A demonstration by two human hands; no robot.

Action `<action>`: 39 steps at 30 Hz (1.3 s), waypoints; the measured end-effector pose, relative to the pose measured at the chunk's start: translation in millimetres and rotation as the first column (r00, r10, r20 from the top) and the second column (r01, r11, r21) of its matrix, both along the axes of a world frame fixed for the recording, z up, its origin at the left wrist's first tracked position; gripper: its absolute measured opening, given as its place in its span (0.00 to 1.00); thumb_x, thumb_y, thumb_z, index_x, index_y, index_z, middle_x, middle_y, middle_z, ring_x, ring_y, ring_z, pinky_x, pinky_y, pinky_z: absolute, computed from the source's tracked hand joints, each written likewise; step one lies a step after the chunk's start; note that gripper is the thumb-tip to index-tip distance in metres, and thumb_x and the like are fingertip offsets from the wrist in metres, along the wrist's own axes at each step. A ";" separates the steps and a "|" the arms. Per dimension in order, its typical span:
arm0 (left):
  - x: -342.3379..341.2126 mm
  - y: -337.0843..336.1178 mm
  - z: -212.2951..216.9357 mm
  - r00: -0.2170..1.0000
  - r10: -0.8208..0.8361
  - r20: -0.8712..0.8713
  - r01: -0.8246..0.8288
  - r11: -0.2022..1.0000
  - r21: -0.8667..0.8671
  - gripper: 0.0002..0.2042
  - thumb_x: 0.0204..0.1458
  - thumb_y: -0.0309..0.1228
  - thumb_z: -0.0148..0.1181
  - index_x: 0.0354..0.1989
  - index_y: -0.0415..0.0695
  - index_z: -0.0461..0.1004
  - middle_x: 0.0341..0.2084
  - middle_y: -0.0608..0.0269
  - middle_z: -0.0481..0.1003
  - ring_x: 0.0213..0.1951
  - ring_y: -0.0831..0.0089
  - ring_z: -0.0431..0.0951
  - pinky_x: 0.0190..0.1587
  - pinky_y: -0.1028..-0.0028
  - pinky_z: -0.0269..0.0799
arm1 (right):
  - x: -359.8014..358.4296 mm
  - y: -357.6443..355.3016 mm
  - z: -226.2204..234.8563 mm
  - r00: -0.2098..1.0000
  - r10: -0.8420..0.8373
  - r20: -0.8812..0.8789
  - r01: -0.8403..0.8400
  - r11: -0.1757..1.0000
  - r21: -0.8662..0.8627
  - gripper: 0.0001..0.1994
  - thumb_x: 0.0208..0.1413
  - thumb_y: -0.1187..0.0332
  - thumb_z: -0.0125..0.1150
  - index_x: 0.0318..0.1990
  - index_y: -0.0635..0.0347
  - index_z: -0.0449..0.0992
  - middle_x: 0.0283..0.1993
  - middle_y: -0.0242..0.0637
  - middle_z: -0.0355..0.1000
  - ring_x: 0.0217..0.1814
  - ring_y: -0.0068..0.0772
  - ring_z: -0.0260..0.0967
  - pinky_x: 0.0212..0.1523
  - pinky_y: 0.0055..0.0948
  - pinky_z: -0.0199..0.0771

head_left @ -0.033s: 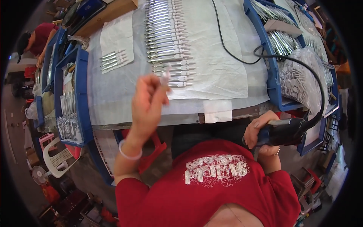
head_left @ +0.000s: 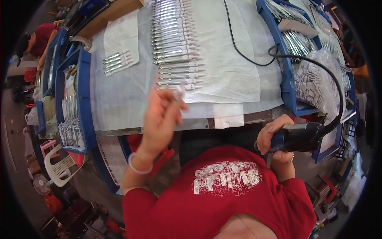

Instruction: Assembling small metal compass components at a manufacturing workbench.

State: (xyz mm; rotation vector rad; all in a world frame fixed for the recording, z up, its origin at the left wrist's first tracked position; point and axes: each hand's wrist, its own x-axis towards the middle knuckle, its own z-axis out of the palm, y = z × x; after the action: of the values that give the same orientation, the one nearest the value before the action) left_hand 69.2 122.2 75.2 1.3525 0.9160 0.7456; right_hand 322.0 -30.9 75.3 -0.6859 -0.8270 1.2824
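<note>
– Left hand (head_left: 163,115)?
– Pinching a blurred pale piece (head_left: 180,94), over table's near edge (head_left: 262,118), beside our metal bits (head_left: 175,47).
– Right hand (head_left: 273,134)?
– We grip a dark corded tool (head_left: 298,138), just off that edge.

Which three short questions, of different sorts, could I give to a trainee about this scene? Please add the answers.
1. Multiple choice. Which hand holds the dark power tool?
A) left
B) right
C) both

2. True or false. The long row of metal bits lies on black sheeting.

3. Open. What is worn on the wrist of the left hand?

Key:
1. B, the right hand.
2. False; the sheeting is pale.
3. A pale, ring-shaped bracelet.
</note>
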 end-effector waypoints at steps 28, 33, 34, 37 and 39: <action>60.0 -121.2 -104.0 0.852 0.252 0.458 0.328 0.426 -0.843 0.19 0.62 0.45 0.44 0.37 0.39 0.72 0.19 0.69 0.69 0.15 0.85 0.60 0.18 0.84 0.53 | -20.8 11.0 -17.8 0.788 0.365 0.496 0.028 0.783 -0.621 0.22 0.40 0.75 0.70 0.45 0.65 0.69 0.36 0.37 0.76 0.38 0.21 0.72 0.44 0.23 0.70; 61.6 -124.0 -95.9 0.905 0.219 0.365 0.203 0.533 -0.822 0.17 0.63 0.41 0.44 0.38 0.39 0.72 0.19 0.70 0.67 0.16 0.85 0.60 0.19 0.84 0.56 | -9.8 2.2 -20.7 0.878 0.161 0.451 0.029 0.922 -0.385 0.30 0.38 0.78 0.70 0.51 0.61 0.62 0.34 0.40 0.72 0.32 0.27 0.70 0.34 0.24 0.70; 63.2 -123.4 -95.0 0.906 0.209 0.369 0.205 0.546 -0.813 0.15 0.63 0.39 0.45 0.39 0.38 0.72 0.19 0.70 0.67 0.16 0.86 0.60 0.19 0.84 0.56 | 0.8 7.7 -16.6 0.866 0.141 0.480 -0.028 0.972 -0.234 0.31 0.37 0.77 0.71 0.50 0.60 0.62 0.32 0.38 0.71 0.31 0.31 0.70 0.33 0.26 0.71; 66.1 -122.7 -92.4 0.908 0.192 0.373 0.221 0.537 -0.814 0.12 0.62 0.34 0.48 0.39 0.38 0.73 0.19 0.71 0.66 0.16 0.87 0.60 0.18 0.84 0.55 | -0.2 19.1 -5.0 0.914 -0.086 0.397 -0.020 0.967 0.254 0.34 0.40 0.61 0.75 0.52 0.51 0.57 0.31 0.34 0.70 0.27 0.32 0.72 0.29 0.31 0.72; 61.6 -124.8 -94.9 0.922 0.220 0.319 0.158 0.537 -0.828 0.11 0.61 0.33 0.49 0.40 0.38 0.73 0.18 0.71 0.66 0.16 0.87 0.59 0.18 0.85 0.54 | -9.8 30.3 -2.7 0.926 -0.110 0.362 -0.025 0.937 0.349 0.31 0.42 0.62 0.74 0.50 0.50 0.58 0.30 0.33 0.72 0.26 0.31 0.74 0.29 0.29 0.74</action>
State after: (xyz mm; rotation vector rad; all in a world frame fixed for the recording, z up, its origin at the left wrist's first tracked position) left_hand 130.9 -2.6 -19.8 0.2757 0.7997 0.4421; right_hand 312.2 -0.6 72.6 -0.6662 -1.3127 0.9374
